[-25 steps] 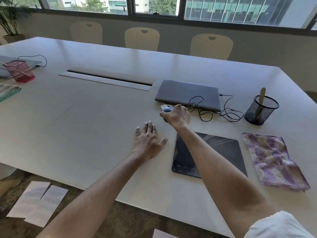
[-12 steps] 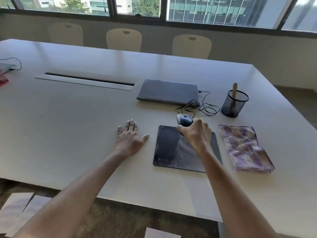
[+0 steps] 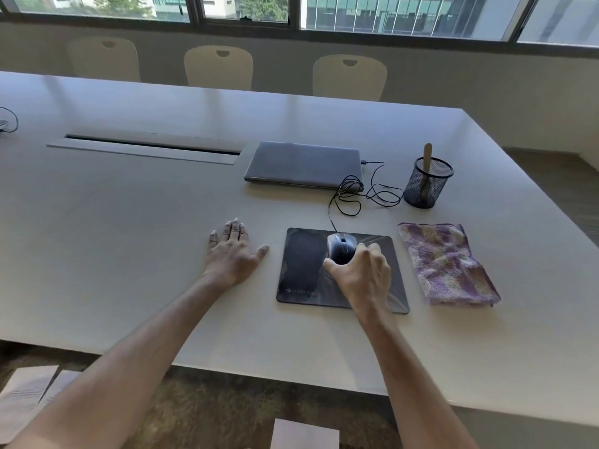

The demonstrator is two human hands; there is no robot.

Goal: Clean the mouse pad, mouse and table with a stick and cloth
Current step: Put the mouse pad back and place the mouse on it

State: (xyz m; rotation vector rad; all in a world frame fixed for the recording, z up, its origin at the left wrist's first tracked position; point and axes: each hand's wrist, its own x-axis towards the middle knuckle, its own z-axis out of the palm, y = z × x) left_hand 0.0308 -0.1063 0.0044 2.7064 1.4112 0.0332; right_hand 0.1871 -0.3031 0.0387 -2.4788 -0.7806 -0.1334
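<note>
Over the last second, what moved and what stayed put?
The right hand, gripping the mouse, carried it from the table beside the laptop back onto the pad. The left hand stayed flat on the table; cloth and stick untouched.

- We have a single view, from a camera worn on the person's head.
- It looks forward and down across the desk (image 3: pixel 136 254) from its near edge, towards the far edge, the chairs (image 3: pixel 219 68) and the windows (image 3: pixel 405 14).
- Both forearms reach in from the bottom, so we sit close; the wide angle bends the desk's edges.
- No second view shares the scene.
</note>
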